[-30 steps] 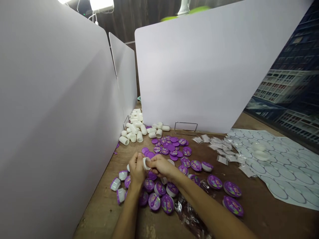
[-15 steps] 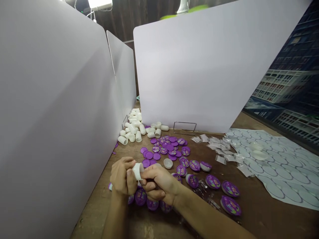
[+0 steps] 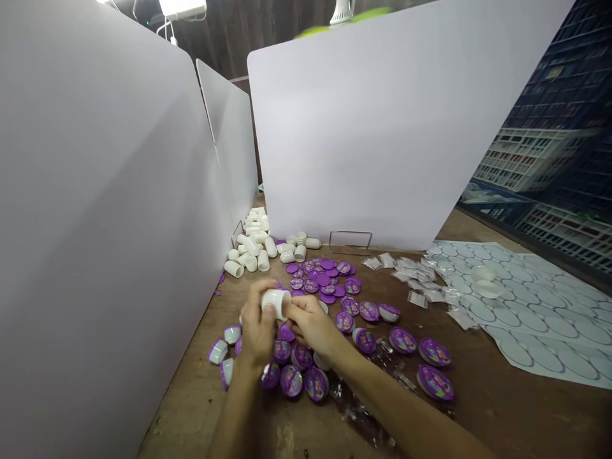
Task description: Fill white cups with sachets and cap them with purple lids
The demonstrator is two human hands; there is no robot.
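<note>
My left hand is wrapped round a short white plastic cup stack, held on its side with the open end facing right. At that open end, the thumb and fingers of my right hand pinch the rim; the fingertips are partly hidden. Below and around both hands lie several small white cups with purple printed lids, such as a lidded cup. More lidded cups rest on their sides left of my left hand, among them a tilted cup. Beyond the hands are loose purple lids.
White cup stacks are heaped at the back left by a white partition. Small clear packets lie right of the lids. Sheets printed with ovals cover the right side. Crumpled clear plastic lies near the front.
Both hands have moved slightly up and right with the cup stack, which has turned its open end more to the right. More lidded cups now show beneath and left of the hands.
</note>
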